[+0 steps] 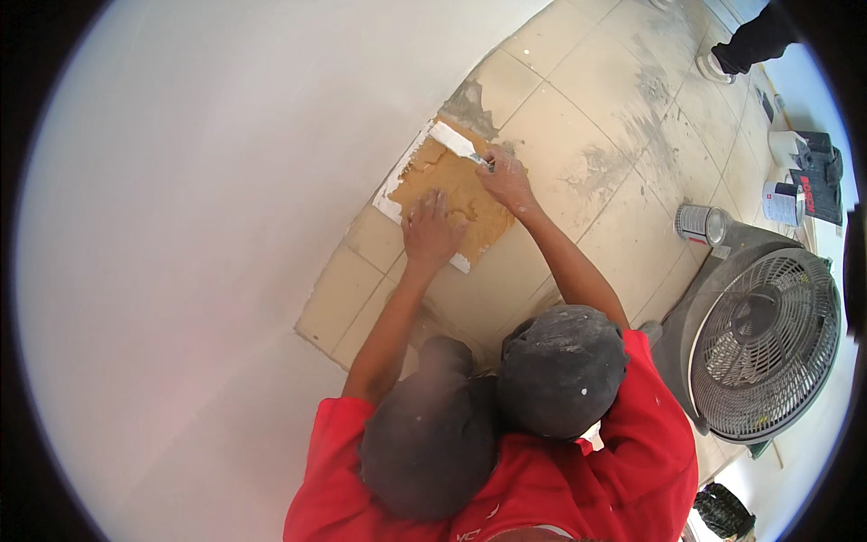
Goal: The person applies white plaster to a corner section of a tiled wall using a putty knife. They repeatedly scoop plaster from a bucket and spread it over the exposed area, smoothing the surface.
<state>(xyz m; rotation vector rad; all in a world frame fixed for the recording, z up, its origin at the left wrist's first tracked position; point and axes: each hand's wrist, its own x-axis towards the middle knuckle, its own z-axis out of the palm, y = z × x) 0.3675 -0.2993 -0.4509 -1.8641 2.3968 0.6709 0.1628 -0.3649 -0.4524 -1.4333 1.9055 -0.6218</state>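
Observation:
A tan sheet (442, 185) with ragged white edges lies on the tiled floor against the foot of the white wall. My left hand (432, 233) rests flat on its near part, fingers spread and holding nothing. Gripped in my right hand (508, 182) is what looks like a putty knife (454, 139). Its broad white end points to the upper left, over the far end of the sheet. Most of its handle is hidden in my fingers. My knees (560, 370) are bent in front of me, in dusty dark trousers.
The white wall (208, 181) runs along the left. To my right stands a large grey fan (763, 343), with a metal can (703, 224) just beyond it. Another can (782, 202), a white container (787, 149) and a dark case (820, 172) are farther right. A person's leg (751, 45) shows at far right.

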